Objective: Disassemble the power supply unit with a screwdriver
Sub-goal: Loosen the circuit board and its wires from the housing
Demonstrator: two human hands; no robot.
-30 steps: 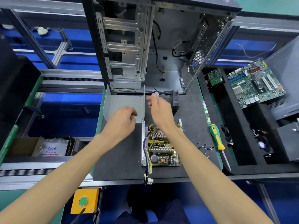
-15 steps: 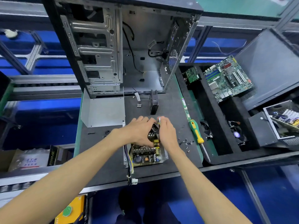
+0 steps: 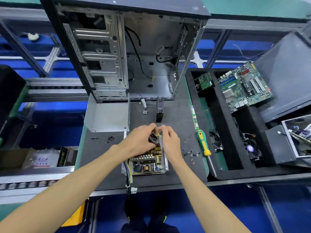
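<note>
Power supply unit, an open grey sheet-metal tray carrying a tan circuit board with yellow and black wires (image 3: 148,163), sits on the black bench mat, just in front of the gutted grey computer case (image 3: 127,52). Cover is already off: bent grey metal lid (image 3: 107,117) lies between unit and case, to the left. Left hand (image 3: 137,143) curls around the black mains-inlet socket (image 3: 153,137) at the unit's far end. Right hand (image 3: 170,140) pinches at the same end; exactly what its fingertips hold I cannot tell. Green-and-yellow screwdriver (image 3: 203,143) lies unused right of the unit, loose black screws (image 3: 191,153) between them.

Judgement: socket is being worked free. Ease it out straight, support the wires, avoid prying on the board.
</note>
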